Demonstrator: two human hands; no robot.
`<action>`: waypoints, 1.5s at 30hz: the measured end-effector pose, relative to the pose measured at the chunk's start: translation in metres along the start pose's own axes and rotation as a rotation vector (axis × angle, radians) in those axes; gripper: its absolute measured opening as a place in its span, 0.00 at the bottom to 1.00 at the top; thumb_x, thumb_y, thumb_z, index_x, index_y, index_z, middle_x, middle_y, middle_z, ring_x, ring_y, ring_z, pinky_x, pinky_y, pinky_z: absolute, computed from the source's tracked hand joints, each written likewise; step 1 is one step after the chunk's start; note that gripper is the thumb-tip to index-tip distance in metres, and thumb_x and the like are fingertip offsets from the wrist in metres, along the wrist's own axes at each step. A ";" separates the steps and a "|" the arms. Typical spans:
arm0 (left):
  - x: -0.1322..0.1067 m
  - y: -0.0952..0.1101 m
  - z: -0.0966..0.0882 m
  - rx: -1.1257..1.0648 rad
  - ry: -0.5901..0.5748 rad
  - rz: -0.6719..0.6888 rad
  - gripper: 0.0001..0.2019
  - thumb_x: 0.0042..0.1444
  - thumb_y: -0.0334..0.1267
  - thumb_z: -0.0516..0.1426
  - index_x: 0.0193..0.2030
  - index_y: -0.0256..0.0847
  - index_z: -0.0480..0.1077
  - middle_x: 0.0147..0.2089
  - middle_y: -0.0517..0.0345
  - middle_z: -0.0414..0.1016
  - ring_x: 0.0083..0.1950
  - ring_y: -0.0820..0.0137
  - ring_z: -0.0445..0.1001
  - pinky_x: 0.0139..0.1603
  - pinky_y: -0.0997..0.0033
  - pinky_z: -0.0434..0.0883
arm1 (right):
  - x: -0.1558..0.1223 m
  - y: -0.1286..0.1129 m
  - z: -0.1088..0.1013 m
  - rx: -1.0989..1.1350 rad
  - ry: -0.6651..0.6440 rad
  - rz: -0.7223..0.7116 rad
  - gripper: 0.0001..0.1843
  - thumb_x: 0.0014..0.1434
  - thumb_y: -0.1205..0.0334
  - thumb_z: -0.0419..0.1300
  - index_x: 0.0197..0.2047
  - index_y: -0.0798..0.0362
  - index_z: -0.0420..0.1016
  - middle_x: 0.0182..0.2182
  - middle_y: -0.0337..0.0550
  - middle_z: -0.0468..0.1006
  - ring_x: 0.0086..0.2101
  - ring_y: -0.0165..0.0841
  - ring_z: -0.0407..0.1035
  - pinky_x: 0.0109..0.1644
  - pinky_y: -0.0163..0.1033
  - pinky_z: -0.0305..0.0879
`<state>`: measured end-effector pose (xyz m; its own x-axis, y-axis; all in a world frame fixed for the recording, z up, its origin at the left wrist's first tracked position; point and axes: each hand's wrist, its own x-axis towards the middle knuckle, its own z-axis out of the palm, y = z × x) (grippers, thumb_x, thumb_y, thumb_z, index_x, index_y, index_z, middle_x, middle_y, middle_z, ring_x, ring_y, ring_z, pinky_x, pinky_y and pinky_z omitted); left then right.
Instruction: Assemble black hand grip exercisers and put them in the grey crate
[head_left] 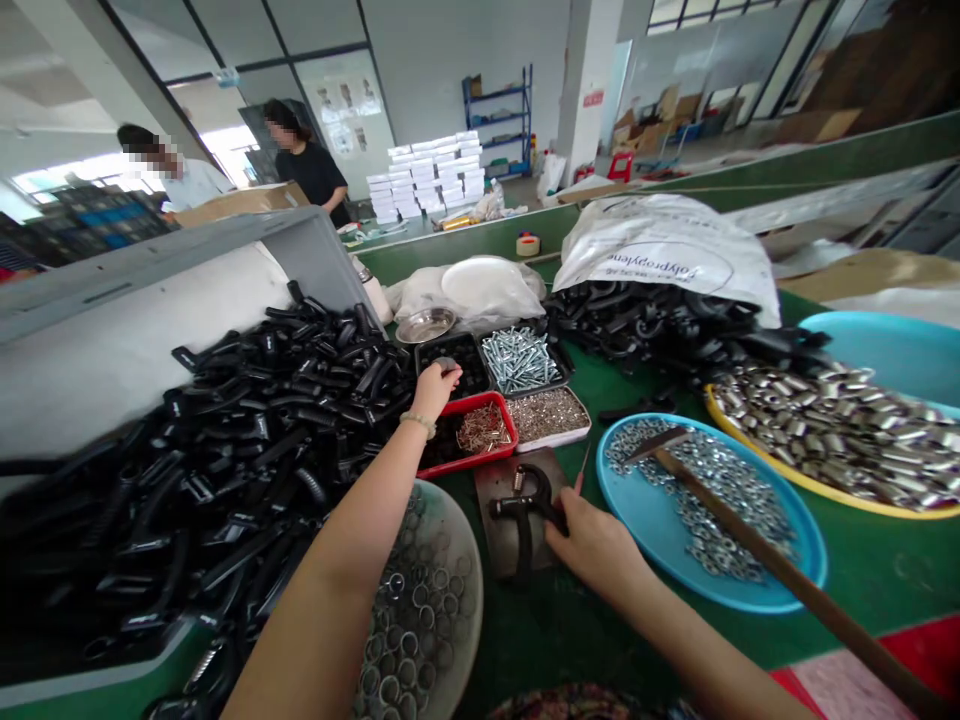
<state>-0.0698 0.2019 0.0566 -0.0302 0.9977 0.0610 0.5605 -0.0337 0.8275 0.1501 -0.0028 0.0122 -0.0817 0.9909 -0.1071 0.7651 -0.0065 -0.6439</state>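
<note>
My left hand [436, 388] reaches over a black tray [480, 376] of small black parts. Its fingers are pinched together at the tray's front, and what lies between them, if anything, is too small to make out. My right hand [589, 540] is closed on the end of a black hooked plastic part [534, 492], which has a coiled spring showing near its top. This part rests over a flat metal plate [491, 550]. A thin pointed tool [582, 468] sticks up from the same hand, its lower end hidden by the fingers.
A red tray [512, 425] of pins, a tray of bolts [525, 358] and a round tub of metal rings [472, 600] surround my hands. Black handles [247, 440] heap at left. A hammer [735, 530] lies across a blue basin [814, 570] of nuts. Two people stand beyond.
</note>
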 end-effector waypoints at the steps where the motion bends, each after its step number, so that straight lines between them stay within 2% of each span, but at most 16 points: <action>1: -0.021 -0.001 -0.004 -0.068 -0.015 -0.015 0.08 0.58 0.35 0.54 0.42 0.35 0.70 0.40 0.51 0.75 0.39 0.71 0.75 0.44 0.67 0.72 | 0.002 0.002 -0.002 0.197 -0.049 0.052 0.08 0.54 0.61 0.56 0.34 0.51 0.59 0.25 0.39 0.72 0.22 0.30 0.67 0.24 0.33 0.59; 3: -0.072 -0.004 -0.007 -0.239 -0.062 -0.058 0.10 0.56 0.40 0.57 0.42 0.37 0.71 0.39 0.54 0.76 0.36 0.74 0.75 0.40 0.70 0.73 | 0.000 0.006 -0.007 0.648 -0.163 0.150 0.13 0.56 0.55 0.57 0.37 0.50 0.56 0.18 0.29 0.65 0.13 0.24 0.55 0.16 0.29 0.49; 5: -0.124 -0.003 -0.004 -0.695 -0.163 -0.229 0.13 0.46 0.41 0.65 0.37 0.37 0.73 0.38 0.55 0.76 0.32 0.76 0.73 0.36 0.73 0.73 | -0.007 0.005 -0.009 1.046 -0.243 0.202 0.16 0.58 0.47 0.54 0.40 0.49 0.55 0.16 0.24 0.59 0.10 0.21 0.45 0.13 0.27 0.41; 8: -0.177 0.006 0.006 -1.078 -0.216 -0.394 0.16 0.37 0.39 0.70 0.33 0.37 0.74 0.35 0.59 0.74 0.25 0.82 0.68 0.29 0.80 0.69 | -0.014 -0.004 -0.009 1.375 -0.309 0.200 0.19 0.59 0.42 0.52 0.35 0.49 0.57 0.15 0.25 0.58 0.09 0.19 0.43 0.12 0.26 0.41; 16: -0.205 0.019 0.016 -1.341 -0.337 -0.447 0.12 0.40 0.35 0.69 0.31 0.37 0.74 0.27 0.63 0.68 0.23 0.84 0.65 0.23 0.85 0.63 | -0.024 -0.008 -0.008 1.513 -0.439 0.236 0.26 0.60 0.41 0.52 0.21 0.52 0.54 0.10 0.27 0.52 0.09 0.18 0.39 0.11 0.26 0.37; 20: -0.212 0.013 0.025 -1.376 -0.370 -0.455 0.13 0.42 0.36 0.69 0.33 0.39 0.72 0.24 0.66 0.63 0.22 0.84 0.63 0.24 0.84 0.62 | -0.026 -0.007 -0.008 1.446 -0.480 0.246 0.28 0.59 0.39 0.52 0.20 0.52 0.52 0.10 0.26 0.49 0.09 0.18 0.39 0.11 0.26 0.37; 23: -0.212 0.005 0.028 -1.330 -0.388 -0.480 0.17 0.43 0.38 0.68 0.40 0.42 0.68 0.28 0.67 0.64 0.24 0.83 0.63 0.26 0.83 0.62 | -0.023 -0.013 -0.018 1.295 -0.408 0.231 0.26 0.59 0.38 0.49 0.22 0.51 0.54 0.11 0.26 0.51 0.09 0.19 0.39 0.11 0.27 0.39; 25: -0.211 0.000 0.022 -1.184 -0.382 -0.495 0.21 0.43 0.38 0.67 0.44 0.44 0.66 0.33 0.65 0.66 0.24 0.83 0.63 0.24 0.83 0.60 | -0.025 -0.021 -0.033 1.009 -0.346 0.156 0.22 0.60 0.41 0.50 0.27 0.51 0.61 0.13 0.28 0.57 0.09 0.20 0.44 0.11 0.28 0.42; 27: -0.214 -0.004 0.010 -0.953 -0.320 -0.436 0.23 0.44 0.37 0.66 0.47 0.44 0.65 0.38 0.63 0.68 0.24 0.83 0.63 0.23 0.82 0.59 | -0.030 -0.030 -0.050 0.582 -0.230 -0.025 0.17 0.60 0.46 0.52 0.37 0.51 0.68 0.19 0.34 0.69 0.13 0.24 0.58 0.14 0.29 0.52; 30: -0.228 -0.007 -0.006 -0.638 -0.206 -0.299 0.17 0.50 0.38 0.62 0.46 0.41 0.66 0.37 0.62 0.70 0.25 0.81 0.63 0.25 0.79 0.62 | -0.040 -0.039 -0.063 -0.026 -0.008 -0.280 0.17 0.61 0.54 0.52 0.51 0.52 0.68 0.32 0.47 0.79 0.27 0.37 0.75 0.24 0.34 0.64; 33: -0.252 -0.006 0.002 -0.523 -0.398 -0.347 0.11 0.55 0.42 0.56 0.40 0.37 0.69 0.32 0.58 0.72 0.28 0.74 0.69 0.32 0.73 0.68 | -0.042 -0.044 -0.051 -0.387 -0.062 -0.258 0.16 0.62 0.60 0.51 0.50 0.57 0.70 0.29 0.50 0.80 0.28 0.42 0.76 0.27 0.38 0.66; 35: -0.268 0.000 0.020 -0.539 -0.491 -0.364 0.12 0.56 0.42 0.56 0.43 0.37 0.70 0.39 0.52 0.75 0.40 0.67 0.73 0.43 0.67 0.70 | -0.039 -0.051 -0.037 -0.397 -0.159 -0.254 0.15 0.63 0.60 0.52 0.48 0.56 0.72 0.28 0.49 0.80 0.29 0.42 0.76 0.29 0.38 0.68; 38: -0.278 0.015 0.040 -0.608 -0.241 -0.286 0.16 0.58 0.43 0.54 0.50 0.39 0.67 0.52 0.48 0.72 0.57 0.63 0.67 0.58 0.64 0.64 | -0.028 -0.067 -0.027 -0.113 -0.217 -0.413 0.18 0.65 0.59 0.48 0.55 0.52 0.68 0.35 0.46 0.80 0.36 0.39 0.76 0.37 0.39 0.70; 41: -0.273 0.011 0.011 -0.484 0.074 -0.239 0.18 0.61 0.46 0.50 0.53 0.39 0.66 0.54 0.48 0.70 0.58 0.64 0.66 0.60 0.65 0.61 | 0.017 -0.062 -0.042 0.078 -0.291 -0.602 0.20 0.66 0.55 0.46 0.56 0.51 0.68 0.36 0.45 0.80 0.35 0.37 0.75 0.38 0.40 0.70; 42: -0.274 0.003 -0.013 -0.385 0.138 -0.232 0.19 0.60 0.46 0.51 0.53 0.38 0.66 0.54 0.48 0.71 0.57 0.64 0.67 0.59 0.65 0.61 | 0.045 -0.054 -0.050 0.065 -0.243 -0.642 0.21 0.66 0.53 0.46 0.53 0.52 0.71 0.34 0.47 0.80 0.33 0.37 0.74 0.37 0.41 0.70; 45: -0.302 -0.037 -0.112 -0.015 0.283 -0.276 0.21 0.57 0.47 0.52 0.54 0.37 0.66 0.51 0.49 0.73 0.52 0.62 0.70 0.54 0.64 0.65 | 0.153 -0.015 -0.065 -0.066 0.133 -0.724 0.25 0.61 0.43 0.49 0.35 0.54 0.78 0.33 0.56 0.77 0.34 0.41 0.73 0.36 0.46 0.67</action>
<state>-0.1744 -0.1053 0.0705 -0.4064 0.9136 -0.0155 0.4875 0.2311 0.8420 0.1676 0.1577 0.0550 -0.5054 0.7521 0.4229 0.5863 0.6589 -0.4712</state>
